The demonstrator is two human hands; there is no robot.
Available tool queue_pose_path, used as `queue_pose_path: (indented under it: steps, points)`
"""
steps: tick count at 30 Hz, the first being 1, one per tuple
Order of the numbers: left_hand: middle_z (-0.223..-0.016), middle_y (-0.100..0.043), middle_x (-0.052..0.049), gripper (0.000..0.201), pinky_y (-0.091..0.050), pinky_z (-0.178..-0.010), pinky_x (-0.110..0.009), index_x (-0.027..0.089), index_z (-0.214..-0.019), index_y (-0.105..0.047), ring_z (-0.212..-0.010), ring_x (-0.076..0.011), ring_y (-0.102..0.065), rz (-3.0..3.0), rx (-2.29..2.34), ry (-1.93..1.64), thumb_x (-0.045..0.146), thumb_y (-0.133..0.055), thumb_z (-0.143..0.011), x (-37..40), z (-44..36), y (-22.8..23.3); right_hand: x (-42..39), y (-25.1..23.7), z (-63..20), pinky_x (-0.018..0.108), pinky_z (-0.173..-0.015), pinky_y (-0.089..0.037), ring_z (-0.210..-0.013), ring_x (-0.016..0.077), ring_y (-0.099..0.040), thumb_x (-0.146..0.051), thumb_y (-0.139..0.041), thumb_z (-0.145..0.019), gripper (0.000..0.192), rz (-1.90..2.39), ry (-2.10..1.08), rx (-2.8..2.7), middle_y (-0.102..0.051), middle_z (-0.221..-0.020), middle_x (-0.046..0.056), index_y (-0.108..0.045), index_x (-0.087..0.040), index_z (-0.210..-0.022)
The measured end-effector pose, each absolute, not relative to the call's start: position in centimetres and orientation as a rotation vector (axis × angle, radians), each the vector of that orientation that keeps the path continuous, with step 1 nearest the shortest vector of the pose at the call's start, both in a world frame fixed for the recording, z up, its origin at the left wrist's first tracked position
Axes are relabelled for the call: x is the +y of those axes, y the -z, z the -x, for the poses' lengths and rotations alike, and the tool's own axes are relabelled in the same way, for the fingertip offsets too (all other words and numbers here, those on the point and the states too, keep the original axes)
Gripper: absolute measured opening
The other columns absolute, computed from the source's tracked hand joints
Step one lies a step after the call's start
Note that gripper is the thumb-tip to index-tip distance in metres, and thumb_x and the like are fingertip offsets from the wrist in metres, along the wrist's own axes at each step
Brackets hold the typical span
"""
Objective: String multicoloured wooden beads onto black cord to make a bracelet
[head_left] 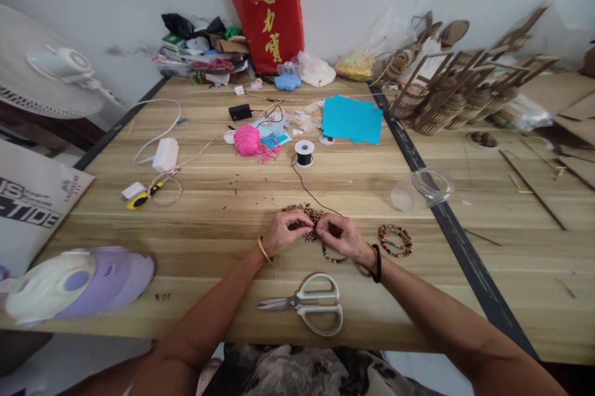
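Forearms (227, 297) slanting inward, left hand (282, 233) and right hand (344, 238) drawn together, thumbs curled toward forefingers over a pile of small, round, multicoloured beads (314, 215); too small to tell whether clamped on bead or cord. Thin black cord (303, 185) trailing from a white-flanged spool (304, 153) to the right hand. Looped beaded bracelets (398, 253) just beside, pale-handled steel scissors (296, 303) nearer, on striped wood-grain tabletop (218, 228).

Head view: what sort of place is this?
Probably a craft corner, at home or in a small workshop: beads, a spool of black cord and pink yarn are on one wooden table.
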State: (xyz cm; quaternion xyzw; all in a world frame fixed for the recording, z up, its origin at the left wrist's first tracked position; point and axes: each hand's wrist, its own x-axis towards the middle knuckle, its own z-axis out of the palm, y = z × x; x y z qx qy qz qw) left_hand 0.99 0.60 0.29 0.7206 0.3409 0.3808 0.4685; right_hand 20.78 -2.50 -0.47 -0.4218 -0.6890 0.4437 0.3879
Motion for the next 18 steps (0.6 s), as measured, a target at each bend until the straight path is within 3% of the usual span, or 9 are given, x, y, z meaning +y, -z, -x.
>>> queue_pose_path:
  steps: [18]
  points:
    - [-0.077,-0.071,-0.008,0.009,-0.051,-0.071,-0.027,0.013,-0.077,-0.072,-0.073,-0.016,-0.065,-1.784,0.826,-0.964,0.022,-0.071,-0.076,0.64,-1.13,-0.05,-2.47,0.71,-20.77,0.02,-0.046,-0.031,-0.049,0.0083,-0.04,-0.035,-0.058,-0.086,0.02,1.073,-1.132,-1.751,-0.051,-0.058,-0.002,-0.059,-0.016,-0.079]
